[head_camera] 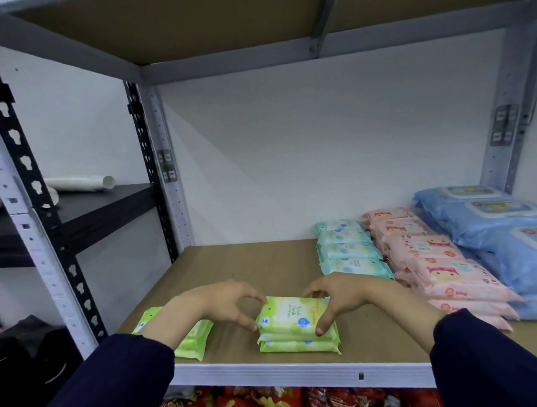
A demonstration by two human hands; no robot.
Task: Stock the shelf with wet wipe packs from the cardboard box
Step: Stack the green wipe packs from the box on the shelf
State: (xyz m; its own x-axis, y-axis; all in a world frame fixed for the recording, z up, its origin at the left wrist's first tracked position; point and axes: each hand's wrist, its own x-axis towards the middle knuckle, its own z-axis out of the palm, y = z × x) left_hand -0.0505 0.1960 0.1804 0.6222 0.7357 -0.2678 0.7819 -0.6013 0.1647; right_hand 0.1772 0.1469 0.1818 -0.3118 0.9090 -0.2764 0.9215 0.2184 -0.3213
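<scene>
Three soft, glossy green packs point(295, 324) sit stacked between the curled fingers of the left hand point(226, 303) and right hand point(340, 295), which clamp their crimped ends, near the shelf point(258, 264)'s white front lip, with bare brown board beyond the fingers.

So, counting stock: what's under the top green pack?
Two lower green packs lie stacked beneath the top green pack, on the shelf board. The left hand and right hand partly cover its ends.
</scene>
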